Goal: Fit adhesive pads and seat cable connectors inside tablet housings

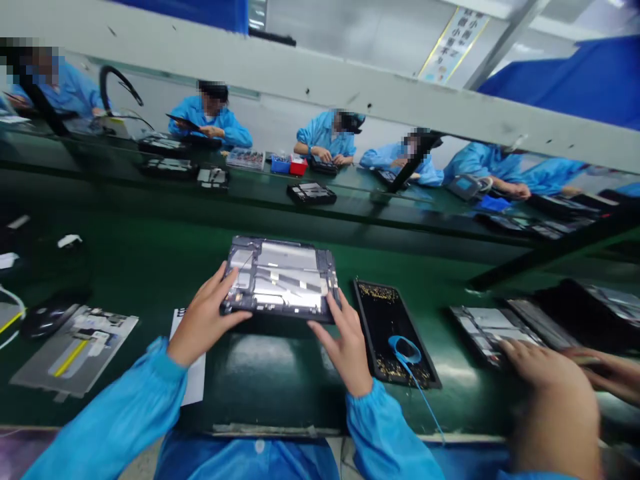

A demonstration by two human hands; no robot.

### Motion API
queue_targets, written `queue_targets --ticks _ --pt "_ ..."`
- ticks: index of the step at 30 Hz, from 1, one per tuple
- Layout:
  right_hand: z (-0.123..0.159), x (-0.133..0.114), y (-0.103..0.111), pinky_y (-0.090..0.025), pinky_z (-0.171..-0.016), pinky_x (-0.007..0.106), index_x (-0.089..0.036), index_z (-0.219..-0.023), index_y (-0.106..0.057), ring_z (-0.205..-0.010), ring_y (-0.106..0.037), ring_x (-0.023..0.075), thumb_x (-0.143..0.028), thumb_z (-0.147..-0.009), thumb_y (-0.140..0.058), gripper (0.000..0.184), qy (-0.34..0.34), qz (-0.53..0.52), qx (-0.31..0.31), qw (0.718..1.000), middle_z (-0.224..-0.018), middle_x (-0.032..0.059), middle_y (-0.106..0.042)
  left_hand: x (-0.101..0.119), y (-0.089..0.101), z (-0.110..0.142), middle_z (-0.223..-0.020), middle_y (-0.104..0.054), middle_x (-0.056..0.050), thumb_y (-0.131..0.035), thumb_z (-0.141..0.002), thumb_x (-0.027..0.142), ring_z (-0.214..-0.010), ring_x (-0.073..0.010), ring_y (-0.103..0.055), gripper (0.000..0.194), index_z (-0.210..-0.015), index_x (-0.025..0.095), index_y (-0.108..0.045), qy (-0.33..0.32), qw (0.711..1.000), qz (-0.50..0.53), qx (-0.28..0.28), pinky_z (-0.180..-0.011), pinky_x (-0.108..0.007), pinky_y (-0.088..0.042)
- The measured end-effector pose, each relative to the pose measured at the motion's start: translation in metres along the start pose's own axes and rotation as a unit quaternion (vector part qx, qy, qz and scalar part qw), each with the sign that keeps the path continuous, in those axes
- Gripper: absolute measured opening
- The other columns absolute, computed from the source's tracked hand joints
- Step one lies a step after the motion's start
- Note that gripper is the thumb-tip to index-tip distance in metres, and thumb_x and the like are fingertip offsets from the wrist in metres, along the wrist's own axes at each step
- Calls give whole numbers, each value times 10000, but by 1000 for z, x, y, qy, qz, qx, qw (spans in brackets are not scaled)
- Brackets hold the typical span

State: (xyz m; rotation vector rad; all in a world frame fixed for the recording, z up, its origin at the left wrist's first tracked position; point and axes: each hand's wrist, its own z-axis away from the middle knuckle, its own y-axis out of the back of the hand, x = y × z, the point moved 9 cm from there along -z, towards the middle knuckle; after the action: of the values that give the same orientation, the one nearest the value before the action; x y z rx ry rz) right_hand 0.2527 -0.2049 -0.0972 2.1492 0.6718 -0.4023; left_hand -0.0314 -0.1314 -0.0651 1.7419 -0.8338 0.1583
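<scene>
Here, left hand (203,320), right hand (349,341) grip device (287,267); black tray (383,323) holds gold bits (381,291), blue strap (395,345).

Bright blue, wrinkled sleeves (123,413) end in snug, gathered cuffs (169,363). The left hand (200,323) and right hand (349,340) are bare. A deeper blue smock (290,460) shows one pale, round button (259,446).

Cool light falls from overhead, bright on the pale back wall (277,123) and dimmer toward the left of the green table (145,237). White glare streaks the metal inside the opened tablet (290,257), and a soft reflection pools on the table below it. At right a co-worker's forearm (560,413) is blurred; pixelation masks heads (214,97) opposite; wide-angle distortion stretches the edges.
</scene>
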Motion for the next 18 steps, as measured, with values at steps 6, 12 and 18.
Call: queue_targets --ticks 6,12,18 --pt "-58 37 -58 -490 -1034 573 -251 -1475 -510 -1333 -524 350 -523 -948 -620 603 0 10 22 1000 -1491 195 -506 -51 -28 -81 -1581 -440 -156 -736 -775 605 -1440 -339 -453 848 -1489 221 -486 28 999 27 -24 -1165 -447 -416" --pt "-38 23 -47 -425 -1078 608 -236 -1522 -415 -1430 -414 373 -487 -960 -618 649 -4 14 23 1000 -1568 211 -394 -54 -22 -45 -1639 -326 -177 -727 -808 555 -1493 -315 -373 896 -1549 199 -369 33 999 30 -22 -1172 -435 -404" --pt "33 -13 -27 -507 -926 505 -225 -1170 -635 -1096 -608 296 -312 -958 -640 229 8 -20 11 1000 -1132 125 -621 -64 13 89 -1276 -706 -70 -532 -995 342 -1251 -244 -626 217 -1088 245 -702 52 994 -88 32 -1142 -501 -424"
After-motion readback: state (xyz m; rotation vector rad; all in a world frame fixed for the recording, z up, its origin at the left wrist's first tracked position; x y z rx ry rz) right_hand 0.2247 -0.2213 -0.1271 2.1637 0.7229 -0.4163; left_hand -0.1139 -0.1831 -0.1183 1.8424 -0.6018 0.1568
